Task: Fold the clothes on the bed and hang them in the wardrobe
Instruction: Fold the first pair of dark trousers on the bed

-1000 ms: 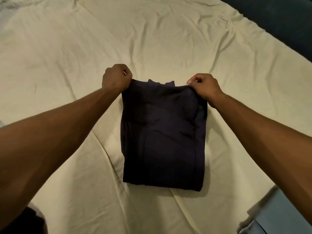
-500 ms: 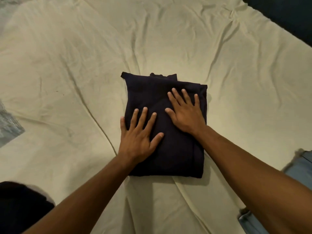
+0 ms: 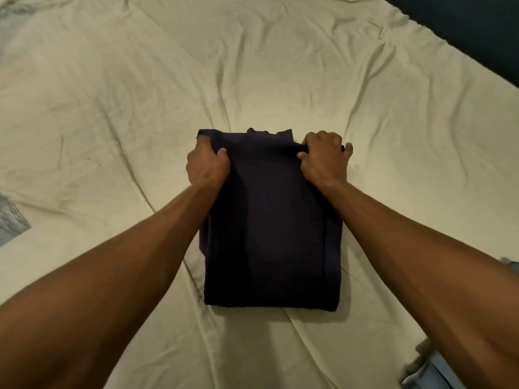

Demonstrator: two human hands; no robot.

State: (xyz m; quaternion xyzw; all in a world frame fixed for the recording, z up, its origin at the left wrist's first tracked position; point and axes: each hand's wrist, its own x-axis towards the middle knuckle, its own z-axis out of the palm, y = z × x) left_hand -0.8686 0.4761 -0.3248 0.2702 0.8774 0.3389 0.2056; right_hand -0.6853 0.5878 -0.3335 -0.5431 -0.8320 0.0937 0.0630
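Note:
A dark navy garment (image 3: 269, 234), folded into a tall rectangle, lies on the cream bed sheet (image 3: 280, 66) in the middle of the view. My left hand (image 3: 207, 161) grips its far left corner, thumb on top and fingers curled under the edge. My right hand (image 3: 323, 158) grips the far right corner in the same way, with the cloth bunched under its thumb. Both forearms reach in from the bottom of the view.
A light blue piece of clothing (image 3: 438, 372) lies at the bottom right corner. A grey patterned cloth (image 3: 11, 217) shows at the left edge. The dark floor or wall (image 3: 477, 29) borders the bed at the top right. Wrinkled sheet surrounds the garment.
Half a second ago both hands lay flat on the garment, pressing it. They have since slid to its far corners and curled around the edge.

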